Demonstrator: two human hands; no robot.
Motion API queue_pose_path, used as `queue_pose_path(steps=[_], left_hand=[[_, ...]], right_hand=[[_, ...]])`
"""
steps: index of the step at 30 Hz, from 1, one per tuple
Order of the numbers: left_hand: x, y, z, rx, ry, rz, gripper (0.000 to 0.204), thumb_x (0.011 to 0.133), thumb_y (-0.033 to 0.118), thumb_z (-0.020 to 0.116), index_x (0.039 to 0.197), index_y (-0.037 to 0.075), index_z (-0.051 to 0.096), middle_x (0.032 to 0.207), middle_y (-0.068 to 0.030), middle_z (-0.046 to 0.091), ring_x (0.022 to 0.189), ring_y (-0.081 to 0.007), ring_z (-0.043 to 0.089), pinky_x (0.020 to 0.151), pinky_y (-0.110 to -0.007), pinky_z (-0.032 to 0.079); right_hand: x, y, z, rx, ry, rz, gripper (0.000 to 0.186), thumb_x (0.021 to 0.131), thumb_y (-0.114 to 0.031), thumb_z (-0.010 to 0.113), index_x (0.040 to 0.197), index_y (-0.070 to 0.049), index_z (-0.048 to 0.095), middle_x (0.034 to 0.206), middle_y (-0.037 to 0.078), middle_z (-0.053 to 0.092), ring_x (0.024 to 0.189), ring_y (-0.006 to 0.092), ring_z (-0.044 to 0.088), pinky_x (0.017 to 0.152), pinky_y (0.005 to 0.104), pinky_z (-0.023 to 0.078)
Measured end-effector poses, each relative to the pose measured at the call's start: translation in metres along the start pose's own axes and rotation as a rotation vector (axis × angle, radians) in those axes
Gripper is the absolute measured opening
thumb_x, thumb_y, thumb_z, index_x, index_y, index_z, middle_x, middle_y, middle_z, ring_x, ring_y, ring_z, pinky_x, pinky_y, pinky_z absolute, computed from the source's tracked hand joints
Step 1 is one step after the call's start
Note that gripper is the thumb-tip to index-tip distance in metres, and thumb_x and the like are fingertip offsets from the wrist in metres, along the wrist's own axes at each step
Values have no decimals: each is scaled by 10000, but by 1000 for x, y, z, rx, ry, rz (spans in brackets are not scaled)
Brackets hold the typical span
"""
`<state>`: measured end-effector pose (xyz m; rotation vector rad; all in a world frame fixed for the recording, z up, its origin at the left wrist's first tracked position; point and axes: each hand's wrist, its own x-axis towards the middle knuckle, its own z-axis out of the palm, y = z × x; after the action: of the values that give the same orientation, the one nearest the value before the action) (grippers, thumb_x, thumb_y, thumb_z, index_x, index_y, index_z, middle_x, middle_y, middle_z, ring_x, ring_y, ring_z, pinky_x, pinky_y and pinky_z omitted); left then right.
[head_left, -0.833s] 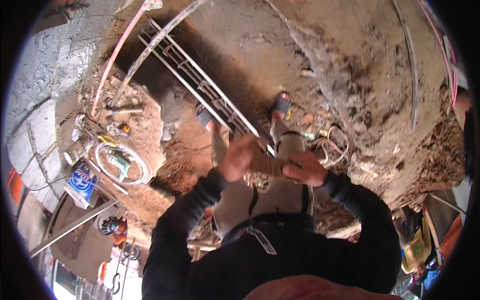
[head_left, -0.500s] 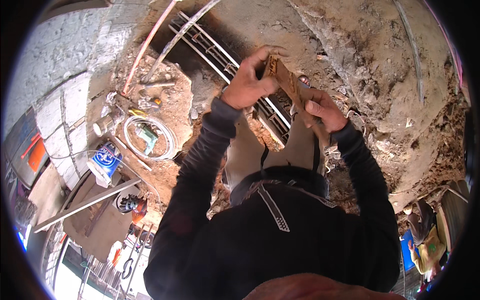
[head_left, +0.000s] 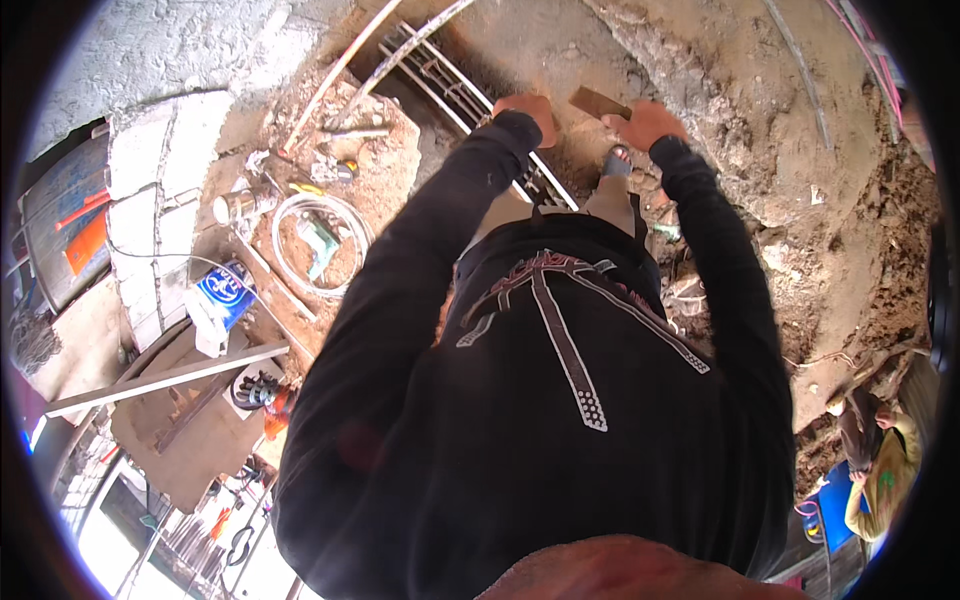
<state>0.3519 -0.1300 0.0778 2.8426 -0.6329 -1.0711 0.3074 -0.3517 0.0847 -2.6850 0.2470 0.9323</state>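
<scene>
A flat brown piece of wood (head_left: 597,102) sticks out to the left of my right hand (head_left: 650,126), whose fingers are wrapped round its near end. My left hand (head_left: 532,114) is off the wood, beside a long steel rebar cage (head_left: 470,118) lying in a trench. The back of that hand faces up and its fingers are hidden beneath it. Below the right hand, a sandalled foot (head_left: 618,158) of mine rests on the dirt.
At left lie a coil of pale hose (head_left: 283,240), a blue and white bucket (head_left: 222,290) and a long plank (head_left: 170,378). Two poles (head_left: 345,75) lean across the trench. A rough earth bank (head_left: 760,160) rises at right. Another person (head_left: 885,480) is at lower right.
My left hand has let go of the wood and moved apart from it. My right hand has carried the wood farther forward, and my body leans farther forward.
</scene>
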Motion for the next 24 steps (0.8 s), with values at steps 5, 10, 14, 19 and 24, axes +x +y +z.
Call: queue_pose_path(steps=[5, 10, 14, 19, 24], left_hand=[[-5, -49, 13, -1603, -186, 210, 713, 953, 575, 556, 1348, -15, 490, 962, -95, 591, 880, -197, 606, 790, -422, 566], [-31, -60, 17, -2007, -161, 390, 958, 829, 776, 531, 1387, 3, 435, 1008, -85, 570, 872, -219, 598, 782, -428, 560], [-17, -62, 37, -2201, -206, 351, 951, 831, 787, 504, 1345, -13, 477, 1004, -98, 591, 860, -235, 605, 799, -420, 555], [-13, -99, 87, -2077, -168, -82, 439, 982, 209, 419, 1348, -20, 501, 1023, -104, 612, 894, -249, 633, 847, -411, 558], [16, -149, 212, -1112, 75, -224, 702, 837, 207, 755, 1427, -32, 460, 1321, -180, 595, 1153, -271, 619, 942, -390, 533]], right_hand=[[6, 63, 101, 521, 290, 123, 885, 827, -784, 504, 1083, 37, 711, 1032, 320, 680, 1040, 446, 655, 920, 476, 494], [-13, 145, 179, 432, 222, 229, 915, 830, -808, 468, 1041, 47, 717, 1010, 339, 670, 1049, 473, 629, 935, 486, 456], [-22, 226, 268, 350, 85, 443, 919, 822, -813, 500, 1015, 57, 722, 963, 265, 706, 969, 402, 672, 864, 464, 486], [-10, 246, 292, 772, -91, 683, 1057, 795, -837, 515, 1174, 142, 634, 1167, 289, 670, 1136, 363, 635, 943, 413, 457], [-13, 150, 194, 977, -111, 537, 757, 902, -662, 575, 1111, 55, 705, 931, 150, 706, 831, 249, 648, 758, 372, 488]])
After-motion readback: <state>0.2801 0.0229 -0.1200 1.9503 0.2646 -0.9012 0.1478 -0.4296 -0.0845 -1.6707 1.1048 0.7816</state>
